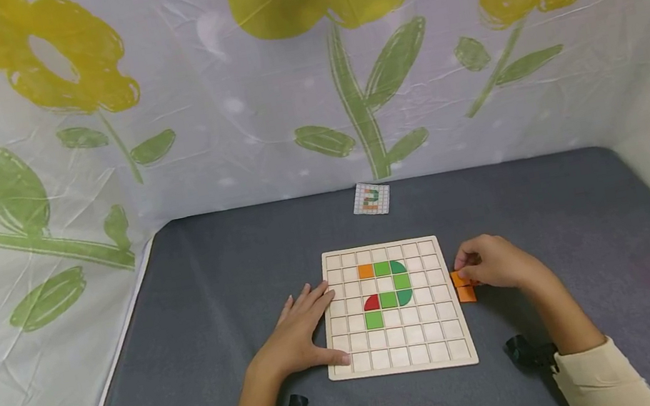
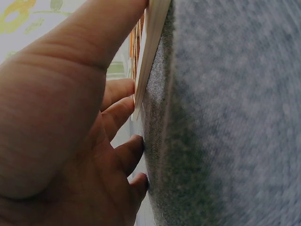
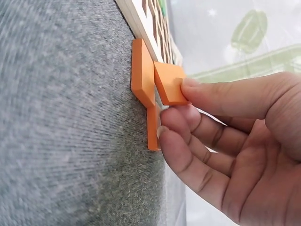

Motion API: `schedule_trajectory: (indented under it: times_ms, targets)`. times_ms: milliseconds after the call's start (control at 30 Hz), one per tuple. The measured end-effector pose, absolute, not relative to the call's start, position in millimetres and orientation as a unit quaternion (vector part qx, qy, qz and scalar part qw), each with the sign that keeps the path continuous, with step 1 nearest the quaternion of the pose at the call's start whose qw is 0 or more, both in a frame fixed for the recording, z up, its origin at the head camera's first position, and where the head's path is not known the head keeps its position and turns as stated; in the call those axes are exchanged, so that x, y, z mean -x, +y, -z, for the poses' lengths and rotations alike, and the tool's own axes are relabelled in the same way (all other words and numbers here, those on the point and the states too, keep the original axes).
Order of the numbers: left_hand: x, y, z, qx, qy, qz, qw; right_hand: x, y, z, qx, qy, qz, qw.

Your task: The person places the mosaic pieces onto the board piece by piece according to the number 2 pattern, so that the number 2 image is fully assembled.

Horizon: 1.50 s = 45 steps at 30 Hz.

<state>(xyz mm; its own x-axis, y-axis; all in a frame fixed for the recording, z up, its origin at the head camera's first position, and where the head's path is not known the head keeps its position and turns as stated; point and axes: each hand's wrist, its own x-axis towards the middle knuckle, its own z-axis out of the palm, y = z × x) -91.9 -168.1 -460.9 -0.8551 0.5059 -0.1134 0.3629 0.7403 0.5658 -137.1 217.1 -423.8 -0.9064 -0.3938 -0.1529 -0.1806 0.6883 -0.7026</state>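
A pale wooden grid board (image 1: 350, 344) lies on the dark grey table, bearing green square and rounded tiles, one orange square and one red rounded tile. My left hand (image 1: 296, 335) rests at the board's left edge with fingers spread, thumb near the lower corner. Just past the board's right edge, my right hand (image 1: 497, 261) pinches an orange square tile (image 3: 170, 82) between thumb and fingers. In the right wrist view that tile is tilted and raised above other orange tiles (image 3: 143, 73) lying on the cloth against the board's side.
Behind the board, near the table's far edge, lies a small pattern card (image 1: 371, 199) with a coloured design on a grid. Flower-printed white fabric (image 1: 223, 141) hangs behind and beside the grey table cloth (image 1: 234, 277).
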Motion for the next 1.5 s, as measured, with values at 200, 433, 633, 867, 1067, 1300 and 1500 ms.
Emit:
schedule_trajectory:
  times_ms: [200, 433, 633, 867, 1067, 1300, 1500]
  targets:
    - [92.0, -167.6, 461.4, -0.236, 0.923, -0.274, 0.131, 136.9, 218.8, 422.9, 0.142, 0.893, 0.387, 0.181]
    - [92.2, -168.7, 462.5, -0.234, 0.924, -0.272, 0.128, 135.4, 218.8, 419.7, 0.137, 0.883, 0.401, 0.203]
    - [91.0, -168.6, 462.9, -0.237, 0.923, -0.27, 0.135, 127.7, 210.9, 422.1, 0.151, 0.855, 0.442, 0.228]
    - [90.7, -169.4, 462.9, -0.232, 0.924, -0.272, 0.133, 118.5, 183.5, 427.9, 0.2, 0.814, 0.481, 0.257]
    - [91.5, -169.5, 461.5, -0.233, 0.924, -0.274, 0.133, 110.4, 160.1, 432.5, 0.225, 0.801, 0.493, 0.254]
    - [91.9, -169.0, 461.4, -0.238, 0.923, -0.274, 0.129, 102.6, 142.5, 436.8, 0.224, 0.792, 0.507, 0.253]
    - [91.9, -168.6, 460.6, -0.238, 0.923, -0.275, 0.128, 97.3, 127.4, 438.9, 0.236, 0.809, 0.481, 0.241]
